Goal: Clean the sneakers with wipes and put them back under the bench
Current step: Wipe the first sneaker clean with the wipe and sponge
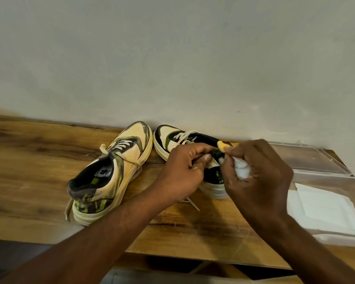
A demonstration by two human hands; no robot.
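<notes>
On the wooden bench (39, 160), well to the left of both hands, the first sneaker (111, 171) stands upright on its sole, toe towards the wall (172, 58), its cream and olive upper streaked with dirt and its laces loose, one lace end trailing off past the heel. Just to the right of its toe lies the second sneaker (168, 138), also toe to the wall, cleaner and whiter at the toe cap. The left hand (184, 171) grips this second sneaker at its collar, fingers curled over the opening and thumb set against the inner edge. Directly to the right of that hand, nearly touching it, the right hand (254, 177) holds a bunched white wipe (242, 169) pinched between thumb and curled fingers, pressed to the dark heel area of the same sneaker. Further right of the right hand, at the end of the bench, a clear plastic container (316, 160) lies open, with a stack of flat white wipes (326, 210) inside.
</notes>
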